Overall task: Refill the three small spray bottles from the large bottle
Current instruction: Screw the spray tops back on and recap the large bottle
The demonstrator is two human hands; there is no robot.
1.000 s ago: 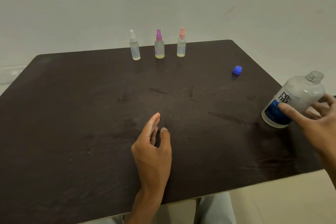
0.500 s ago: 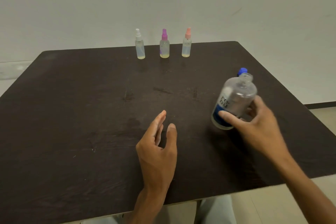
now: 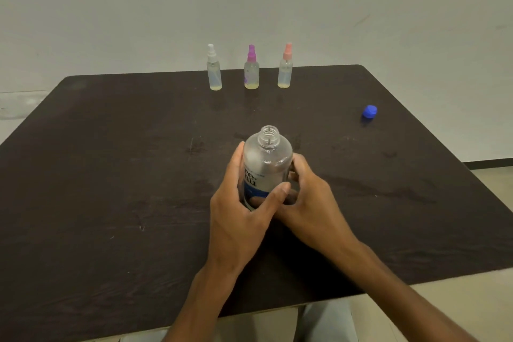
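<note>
Two hands meet around one large clear plastic bottle (image 3: 266,168) with a blue-and-white label, near the middle of the dark brown wooden worktop (image 3: 111,175), a little toward its near edge. The left hand (image 3: 238,219) wraps the bottle's left side, its grip curled round the body with the thumb laid across the label. The right hand (image 3: 311,203) holds the right side, fingers curled behind the bottle — its grip is also closed round the bottle. The bottle is upright, leaning slightly away, and its threaded neck is uncapped. Whether its base touches the worktop cannot be told, since the hands hide it.

A small blue plastic screw cap (image 3: 369,112) lies by itself near the right edge of the worktop, well apart from the bottle.

Three small clear spray bottles stand upright in a row along the far edge, each with a little pale yellowish liquid at the bottom: the white-topped spray bottle (image 3: 214,72) on the left, the purple-topped spray bottle (image 3: 251,72) in the middle, and the pink-topped spray bottle (image 3: 285,71) on the right — spaced apart, none touching.

A pale plain wall (image 3: 249,3) rises behind the far edge.
</note>
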